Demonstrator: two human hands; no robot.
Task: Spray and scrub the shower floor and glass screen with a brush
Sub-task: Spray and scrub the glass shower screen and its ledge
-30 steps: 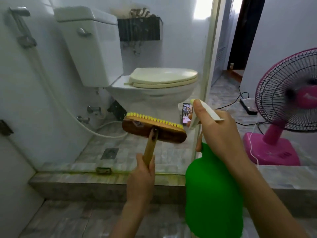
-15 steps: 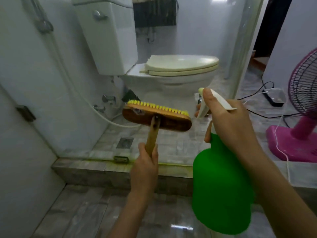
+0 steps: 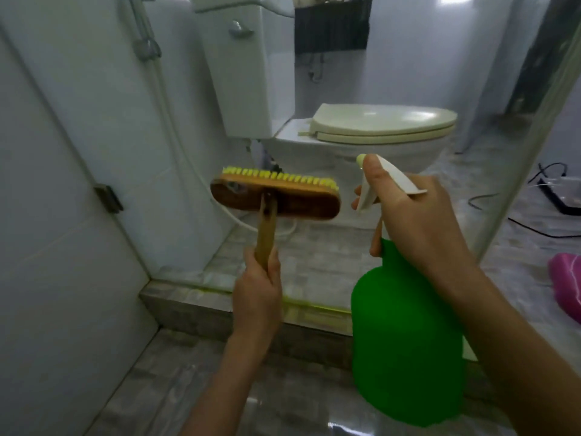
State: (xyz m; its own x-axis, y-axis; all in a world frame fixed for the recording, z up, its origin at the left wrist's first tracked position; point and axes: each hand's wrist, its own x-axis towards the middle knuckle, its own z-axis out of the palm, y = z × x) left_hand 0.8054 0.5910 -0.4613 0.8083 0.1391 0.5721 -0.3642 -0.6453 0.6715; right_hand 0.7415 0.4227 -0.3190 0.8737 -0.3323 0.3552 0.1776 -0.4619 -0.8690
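My left hand [image 3: 257, 297] grips the wooden handle of a scrub brush [image 3: 276, 199]; its brown head is held level with the yellow bristles pointing up and away. My right hand [image 3: 415, 215] is wrapped around the white trigger head of a green spray bottle [image 3: 405, 341], thumb on top, nozzle pointing left toward the brush. Both are held in the air over the raised stone kerb [image 3: 195, 309]. Beyond it lies the grey tiled shower floor [image 3: 314, 256]. The glass screen [image 3: 540, 152] stands at the right, seen by its pale edge.
A white toilet [image 3: 371, 133] with a cream lid stands on the shower floor straight ahead. A hose and sprayer [image 3: 147, 48] hang on the left wall. A glass door hinge [image 3: 108, 198] is on the left. Cables, a power strip [image 3: 562, 196] and a pink fan base [image 3: 566, 278] lie at the right.
The view has moved closer and swung left, so the fan has slid almost out of frame. Both hands keep the brush and the bottle raised in about the same pose.
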